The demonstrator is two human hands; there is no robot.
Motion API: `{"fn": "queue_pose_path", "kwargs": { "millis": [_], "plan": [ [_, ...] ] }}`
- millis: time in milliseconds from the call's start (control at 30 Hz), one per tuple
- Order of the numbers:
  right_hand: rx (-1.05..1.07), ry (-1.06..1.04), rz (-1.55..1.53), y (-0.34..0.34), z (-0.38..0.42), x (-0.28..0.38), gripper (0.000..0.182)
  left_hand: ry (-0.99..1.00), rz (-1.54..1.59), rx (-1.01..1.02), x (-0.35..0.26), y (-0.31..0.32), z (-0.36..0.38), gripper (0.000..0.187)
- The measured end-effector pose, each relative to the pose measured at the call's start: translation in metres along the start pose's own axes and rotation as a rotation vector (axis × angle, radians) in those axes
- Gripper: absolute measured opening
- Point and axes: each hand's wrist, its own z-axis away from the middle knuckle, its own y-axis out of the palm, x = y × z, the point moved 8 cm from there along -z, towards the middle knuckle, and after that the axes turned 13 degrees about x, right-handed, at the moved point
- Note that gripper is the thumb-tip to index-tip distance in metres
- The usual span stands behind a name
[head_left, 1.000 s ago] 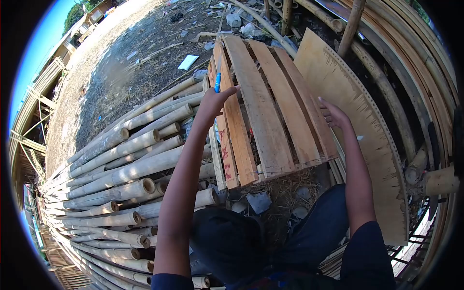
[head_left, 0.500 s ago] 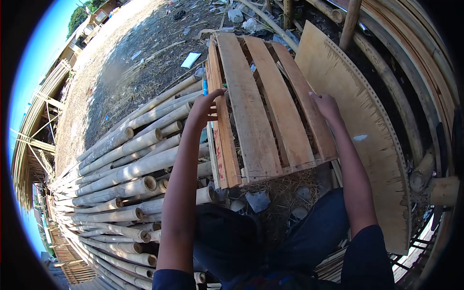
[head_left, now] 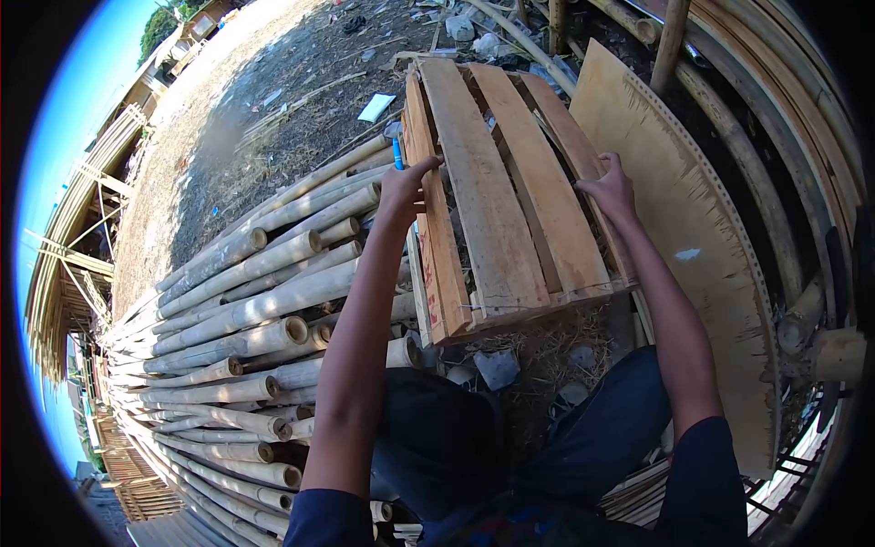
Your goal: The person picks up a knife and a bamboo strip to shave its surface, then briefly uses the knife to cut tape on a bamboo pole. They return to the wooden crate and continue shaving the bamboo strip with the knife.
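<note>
Just past the knees (head_left: pixel 622 392), a slatted wooden crate (head_left: pixel 474 182) is between the hands: the left hand (head_left: pixel 407 190) clamped on its left side, the right hand (head_left: pixel 612 193) on its right edge. Bamboo poles (head_left: pixel 264 308) crowd it on the left, a plywood sheet (head_left: pixel 702 219) on the right. Farther off lie a white sheet (head_left: pixel 375 108) and litter (head_left: pixel 460 28). The left hand partly hides a blue object (head_left: pixel 397 155); the crate's underside is out of sight.

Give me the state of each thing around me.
Wooden crate, slatted, gaps between slats
Left hand, holding blue item, at crate's left side
Right hand, touching crate's right edge
Bamboo poles, stacked, cut ends open
Plywood sheet, ragged marks along edge
White sheet, on ground
</note>
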Motion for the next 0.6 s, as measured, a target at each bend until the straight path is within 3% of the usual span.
{"fn": "queue_pose_path", "kwargs": {
  "millis": [200, 400, 600],
  "plan": [
    [-0.029, -0.012, 0.121, -0.036, 0.007, 0.056, 0.068, 0.023, 0.08, -0.071, -0.013, -0.017, 0.019, 0.055],
    [-0.089, -0.089, 0.223, -0.056, 0.04, 0.126, 0.065, 0.098, 0.181, -0.013, -0.018, -0.047, 0.026, 0.044],
    [-0.199, -0.1, 0.266, -0.047, 0.045, 0.138, 0.064, 0.141, 0.249, 0.017, 0.01, -0.056, 0.014, 0.037]
  ]
}}
